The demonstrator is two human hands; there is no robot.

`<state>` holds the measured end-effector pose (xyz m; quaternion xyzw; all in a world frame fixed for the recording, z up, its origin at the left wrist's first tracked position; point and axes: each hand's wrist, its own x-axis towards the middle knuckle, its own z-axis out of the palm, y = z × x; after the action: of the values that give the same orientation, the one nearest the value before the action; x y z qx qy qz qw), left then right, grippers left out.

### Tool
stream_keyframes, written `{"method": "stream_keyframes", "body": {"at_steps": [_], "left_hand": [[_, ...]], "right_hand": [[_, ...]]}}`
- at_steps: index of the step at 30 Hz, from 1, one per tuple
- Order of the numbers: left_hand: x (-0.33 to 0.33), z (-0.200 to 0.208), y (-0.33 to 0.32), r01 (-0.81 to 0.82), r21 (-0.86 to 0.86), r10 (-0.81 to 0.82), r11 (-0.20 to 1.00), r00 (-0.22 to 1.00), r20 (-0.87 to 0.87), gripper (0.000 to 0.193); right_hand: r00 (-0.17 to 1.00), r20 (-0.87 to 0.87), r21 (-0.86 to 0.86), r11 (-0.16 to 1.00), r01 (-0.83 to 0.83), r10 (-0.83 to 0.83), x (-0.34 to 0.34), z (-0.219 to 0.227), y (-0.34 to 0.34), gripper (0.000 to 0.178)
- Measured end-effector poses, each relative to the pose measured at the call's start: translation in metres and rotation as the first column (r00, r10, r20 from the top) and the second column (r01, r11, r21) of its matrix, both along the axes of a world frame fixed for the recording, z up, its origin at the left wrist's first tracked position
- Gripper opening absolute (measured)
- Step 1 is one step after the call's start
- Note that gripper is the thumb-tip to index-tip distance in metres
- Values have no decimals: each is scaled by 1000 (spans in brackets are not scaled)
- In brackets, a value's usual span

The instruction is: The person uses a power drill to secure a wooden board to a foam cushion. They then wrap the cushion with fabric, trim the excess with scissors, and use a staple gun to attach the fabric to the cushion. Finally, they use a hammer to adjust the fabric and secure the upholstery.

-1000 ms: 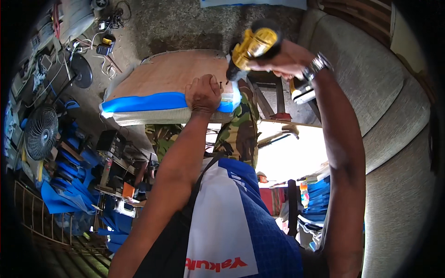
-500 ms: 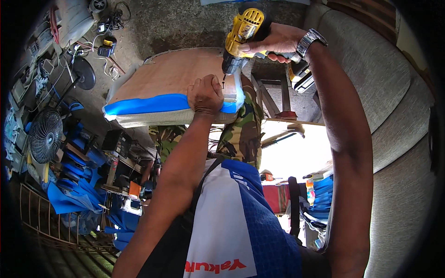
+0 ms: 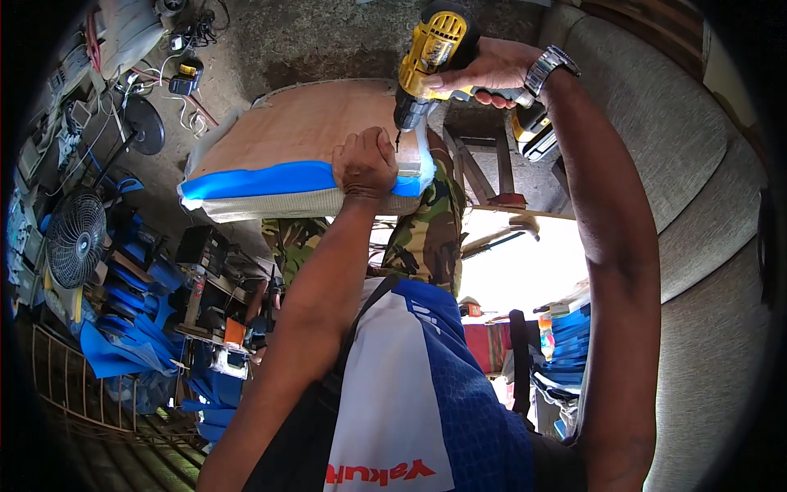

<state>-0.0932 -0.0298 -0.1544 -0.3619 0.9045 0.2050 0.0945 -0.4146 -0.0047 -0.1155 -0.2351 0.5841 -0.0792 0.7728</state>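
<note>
A yellow and black cordless drill point(image 3: 433, 53) is gripped by its handle in my right hand point(image 3: 500, 67), with a watch on that wrist. Its bit points down at a small dark screw point(image 3: 398, 148) near the right end of a wooden panel point(image 3: 279, 123); bit and screw appear in line, perhaps touching. My left hand point(image 3: 365, 162) is closed in a fist beside the screw, over the panel's near edge. Whatever its fingers hold is hidden. The panel backs a padded piece with grey fabric point(image 3: 287, 205) and a blue strip point(image 3: 254, 180), lying across my camouflage-trousered legs.
A grey upholstered sofa point(image 3: 656, 139) lines the right side. On the left are a black fan point(image 3: 78, 234), blue material pieces point(image 3: 123, 348), and a charger point(image 3: 187, 75) with cables on the floor. A wooden frame point(image 3: 492, 168) stands beyond my right leg.
The drill has come slightly lower, and the gap between its bit and the screw has closed. My left hand stays in place on the panel.
</note>
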Motion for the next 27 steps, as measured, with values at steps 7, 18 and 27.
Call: {"method": "stream_keyframes", "body": {"at_steps": [7,18,27], "left_hand": [[1,-1,1,-4,-12,4,1000,1000,-4,11],[-1,7,2,-17,35,16,999,1000,21,11],[-2,7,0,-52,44,55,998,995,-81,12]], "right_hand": [[996,-17,51,995,-85,86,4,2,-18,59],[951,-12,147,941,-304,309,9,-10,-62,38],[933,-31,211,915,-344,358,12,-1,-69,34]]}}
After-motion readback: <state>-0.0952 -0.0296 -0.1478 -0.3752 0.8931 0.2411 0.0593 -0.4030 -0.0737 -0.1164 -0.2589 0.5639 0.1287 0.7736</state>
